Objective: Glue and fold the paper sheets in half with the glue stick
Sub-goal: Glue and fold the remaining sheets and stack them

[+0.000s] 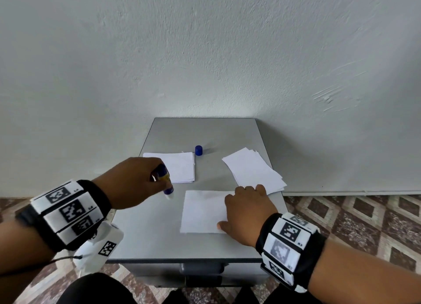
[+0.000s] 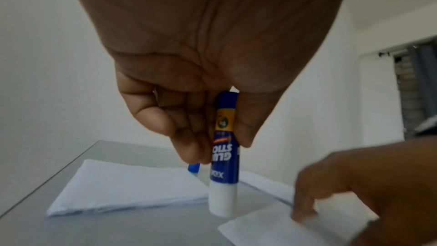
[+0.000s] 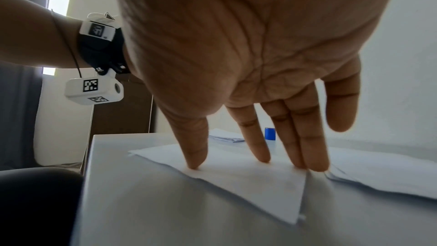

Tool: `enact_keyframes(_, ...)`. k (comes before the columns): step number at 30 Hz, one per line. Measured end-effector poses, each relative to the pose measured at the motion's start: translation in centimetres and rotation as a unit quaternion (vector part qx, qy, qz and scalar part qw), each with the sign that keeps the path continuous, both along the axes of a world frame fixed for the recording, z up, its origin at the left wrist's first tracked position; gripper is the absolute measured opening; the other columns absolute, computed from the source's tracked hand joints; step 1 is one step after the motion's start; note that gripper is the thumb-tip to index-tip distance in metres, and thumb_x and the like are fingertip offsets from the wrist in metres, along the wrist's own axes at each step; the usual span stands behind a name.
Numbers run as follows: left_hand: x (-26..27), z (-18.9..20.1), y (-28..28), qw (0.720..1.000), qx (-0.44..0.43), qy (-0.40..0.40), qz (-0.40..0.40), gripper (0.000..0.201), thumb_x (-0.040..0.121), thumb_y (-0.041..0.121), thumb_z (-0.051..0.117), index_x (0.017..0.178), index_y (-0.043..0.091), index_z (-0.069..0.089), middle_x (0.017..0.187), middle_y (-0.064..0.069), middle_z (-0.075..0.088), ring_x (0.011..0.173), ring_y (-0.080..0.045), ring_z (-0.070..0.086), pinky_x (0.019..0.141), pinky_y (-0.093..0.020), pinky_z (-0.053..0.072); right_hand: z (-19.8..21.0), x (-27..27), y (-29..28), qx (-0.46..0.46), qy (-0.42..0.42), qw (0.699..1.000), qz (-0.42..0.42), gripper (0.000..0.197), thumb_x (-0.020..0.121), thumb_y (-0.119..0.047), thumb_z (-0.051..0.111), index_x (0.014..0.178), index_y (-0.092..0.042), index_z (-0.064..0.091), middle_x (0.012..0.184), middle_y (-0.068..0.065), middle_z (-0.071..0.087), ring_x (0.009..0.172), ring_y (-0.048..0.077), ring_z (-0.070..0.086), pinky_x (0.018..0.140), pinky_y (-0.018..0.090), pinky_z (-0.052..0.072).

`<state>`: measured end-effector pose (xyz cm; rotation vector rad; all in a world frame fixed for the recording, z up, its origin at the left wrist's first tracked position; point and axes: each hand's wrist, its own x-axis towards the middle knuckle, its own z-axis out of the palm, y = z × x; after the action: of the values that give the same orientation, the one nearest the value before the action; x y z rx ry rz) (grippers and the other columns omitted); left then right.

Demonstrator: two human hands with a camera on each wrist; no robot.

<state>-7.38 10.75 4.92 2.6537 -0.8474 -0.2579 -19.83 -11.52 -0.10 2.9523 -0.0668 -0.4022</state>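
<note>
My left hand [image 1: 134,180] grips an uncapped blue glue stick [image 1: 165,181] [image 2: 224,156], white tip down, just above the grey table and left of a folded white sheet [image 1: 202,211]. My right hand [image 1: 247,211] presses that sheet [image 3: 236,173] flat with straight fingers [image 3: 257,145] on its right part. The stick's blue cap [image 1: 198,150] [image 3: 270,133] stands upright at the back of the table. A stack of folded sheets [image 1: 180,167] [image 2: 123,188] lies back left; a fanned pile of sheets [image 1: 252,170] [image 3: 383,171] lies back right.
The small grey table [image 1: 150,242] stands against a pale wall. Its front edge has a dark handle [image 1: 200,268] below. Patterned floor tiles [image 1: 364,221] surround it. My dark-clad knee [image 3: 35,203] is beside the table's left front corner.
</note>
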Motion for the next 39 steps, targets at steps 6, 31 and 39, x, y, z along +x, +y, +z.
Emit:
enact_keyframes(6,-0.1,-0.5,-2.6,0.998,-0.037,0.004,0.045,0.013,0.086,0.042,0.066,0.082,0.03,0.066,0.075,0.015,0.062,0.064,-0.006,0.054,0.056,-0.02,0.038,0.3,0.7,0.9,0.042,-0.079,0.992,0.087,0.038,0.097,-0.039,0.045,0.124,-0.013,0.053,0.131,0.009,0.045,0.113,0.03,0.046,0.091,0.042,0.033)
enact_keyframes(31,0.3,-3.6,-7.9,0.998,0.054,-0.009,-0.006,0.015,0.09,0.038,0.056,0.092,0.023,0.056,0.098,0.01,0.068,0.087,-0.017,0.059,0.08,-0.035,0.051,-1.8,2.8,1.0,0.026,-0.055,0.993,0.096,0.031,0.093,-0.031,0.051,0.12,-0.017,0.059,0.121,0.005,0.052,0.109,0.025,0.049,0.093,0.041,0.032)
enact_keyframes(39,-1.3,-3.0,-3.7,0.998,0.064,-0.014,-0.024,0.01,0.092,0.038,0.054,0.088,0.029,0.057,0.087,0.022,0.066,0.081,-0.004,0.056,0.064,-0.019,0.04,-1.7,2.7,1.0,0.028,-0.056,0.994,0.087,0.03,0.093,-0.03,0.052,0.119,-0.017,0.057,0.122,0.005,0.05,0.109,0.026,0.049,0.094,0.043,0.031)
